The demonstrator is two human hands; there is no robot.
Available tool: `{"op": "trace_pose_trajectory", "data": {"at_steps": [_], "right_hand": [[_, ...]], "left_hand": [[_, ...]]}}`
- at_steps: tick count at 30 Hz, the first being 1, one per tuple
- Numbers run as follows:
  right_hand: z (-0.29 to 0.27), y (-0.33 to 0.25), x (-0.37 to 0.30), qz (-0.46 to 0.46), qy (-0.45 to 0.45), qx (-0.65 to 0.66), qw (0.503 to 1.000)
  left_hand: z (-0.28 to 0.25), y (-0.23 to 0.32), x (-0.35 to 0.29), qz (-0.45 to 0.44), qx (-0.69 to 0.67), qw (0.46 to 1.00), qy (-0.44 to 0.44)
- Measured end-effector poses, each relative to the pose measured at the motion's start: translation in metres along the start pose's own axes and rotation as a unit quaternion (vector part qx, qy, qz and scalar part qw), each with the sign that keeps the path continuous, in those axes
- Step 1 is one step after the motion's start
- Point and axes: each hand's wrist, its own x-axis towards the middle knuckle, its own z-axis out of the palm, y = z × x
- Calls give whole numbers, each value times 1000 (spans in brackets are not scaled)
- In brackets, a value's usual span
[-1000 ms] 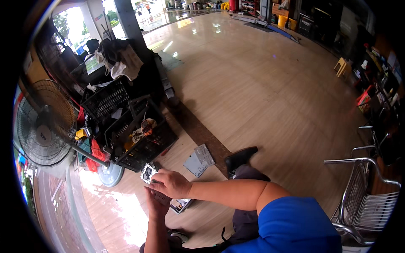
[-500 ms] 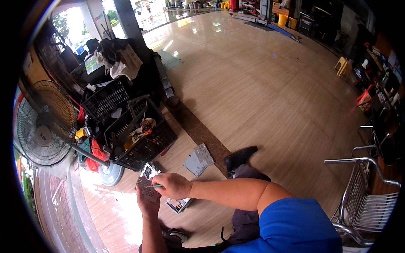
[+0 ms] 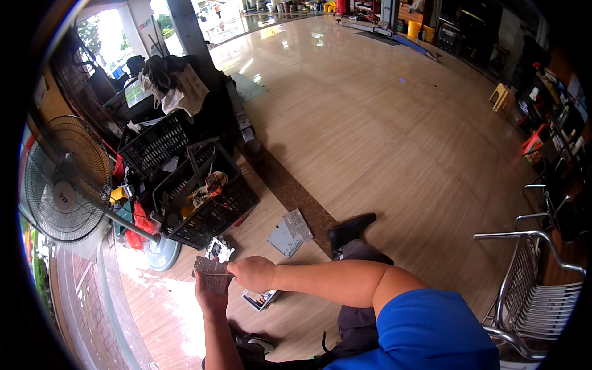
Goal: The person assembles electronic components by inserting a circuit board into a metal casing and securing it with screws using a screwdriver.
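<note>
My left hand (image 3: 211, 300) is closed round the lower edge of a grey perforated metal plate (image 3: 213, 282), which it holds up tilted. My right hand (image 3: 254, 273) is closed at the plate's right side on a screwdriver; its thin shaft (image 3: 216, 274) lies across the plate, and the handle is hidden in the fist. Just beyond the plate, a bright metal frame piece (image 3: 219, 249) rests on the floor. Under my right wrist lies an opened device housing (image 3: 261, 300), partly covered. Farther right are flat grey metal cover panels (image 3: 288, 237).
A black plastic crate (image 3: 213, 213) of tools stands beyond my hands, with another crate (image 3: 154, 145) behind it. A standing fan (image 3: 65, 191) is at the left. My dark shoe (image 3: 351, 232) is ahead, and a metal chair (image 3: 539, 290) stands at the right.
The plate has turned and tilted in my left hand, moving slightly left. My right hand has shifted a little left and down; the green screwdriver handle is now out of sight.
</note>
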Motion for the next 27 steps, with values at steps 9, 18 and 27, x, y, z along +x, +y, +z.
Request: {"op": "trace_pose_trajectory", "data": {"at_steps": [9,18,27], "right_hand": [[-2,-2,-1,8,-8,-12,1000],[-6,-1,-1,40,-16,-9,999],[-14,-1,-1,32,-10,-17,999]], "left_hand": [[-11,-1,4,-13,-13,1000,3],[-1,-1,1,30,29,999,17],[-4,-1,1,25,41,997,58]]}}
